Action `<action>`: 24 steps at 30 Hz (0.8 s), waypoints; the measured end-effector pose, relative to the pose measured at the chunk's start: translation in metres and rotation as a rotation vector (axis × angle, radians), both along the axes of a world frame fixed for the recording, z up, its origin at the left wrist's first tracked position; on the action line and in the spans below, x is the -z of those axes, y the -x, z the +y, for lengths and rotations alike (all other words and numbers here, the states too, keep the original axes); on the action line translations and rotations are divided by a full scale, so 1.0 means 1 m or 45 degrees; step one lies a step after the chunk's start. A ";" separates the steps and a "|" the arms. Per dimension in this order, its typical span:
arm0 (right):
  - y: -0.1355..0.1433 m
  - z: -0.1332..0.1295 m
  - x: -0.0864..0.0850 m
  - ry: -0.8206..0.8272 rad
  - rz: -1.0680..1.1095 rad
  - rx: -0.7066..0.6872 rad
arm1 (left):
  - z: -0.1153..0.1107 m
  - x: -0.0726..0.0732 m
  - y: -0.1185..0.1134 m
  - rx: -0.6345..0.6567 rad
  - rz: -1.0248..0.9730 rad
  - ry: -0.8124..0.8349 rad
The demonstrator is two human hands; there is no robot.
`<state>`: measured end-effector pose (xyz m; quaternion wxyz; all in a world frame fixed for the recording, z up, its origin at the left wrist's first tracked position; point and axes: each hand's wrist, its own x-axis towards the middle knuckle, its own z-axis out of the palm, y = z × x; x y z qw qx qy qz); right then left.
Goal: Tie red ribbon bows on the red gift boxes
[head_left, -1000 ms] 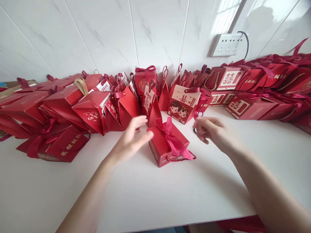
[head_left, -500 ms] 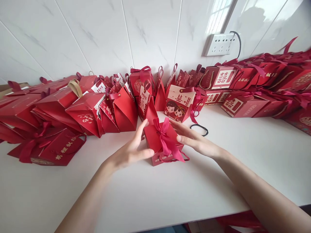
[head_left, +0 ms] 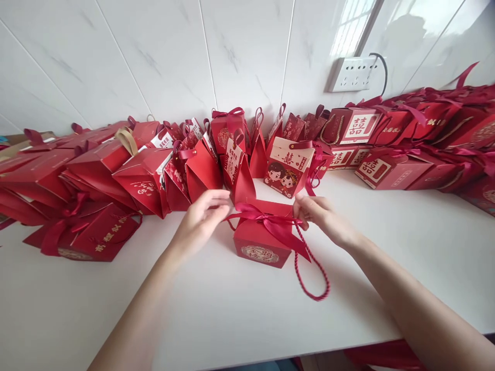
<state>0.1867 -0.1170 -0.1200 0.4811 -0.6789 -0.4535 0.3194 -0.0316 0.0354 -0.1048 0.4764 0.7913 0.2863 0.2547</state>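
We see a red box (head_left: 258, 239) upright near the middle of the table, between two bare hands, probably so that both sides of its bow (head_left: 267, 219) are within reach. The left hand (head_left: 201, 219) is curled narrow by one ribbon end; the right hand (head_left: 316, 214) has its fingers bunched at the far corner. We cannot tell whether either grips. A twisted cord (head_left: 327, 291) loops onto the white table (head_left: 216, 309). Other boxes (head_left: 204, 175) line the marbled wall (head_left: 247, 51), under a socket (head_left: 355, 74), seemingly set back for working room.
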 end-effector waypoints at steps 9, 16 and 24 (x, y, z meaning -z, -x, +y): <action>0.018 -0.006 0.006 -0.487 -0.422 -0.299 | -0.016 -0.001 -0.006 0.112 0.101 0.091; 0.028 -0.007 0.004 -0.327 -0.571 -0.455 | -0.022 -0.018 0.003 0.205 0.022 0.120; 0.022 -0.006 0.006 -0.376 -0.593 -0.477 | -0.032 -0.008 0.002 0.381 -0.198 -0.485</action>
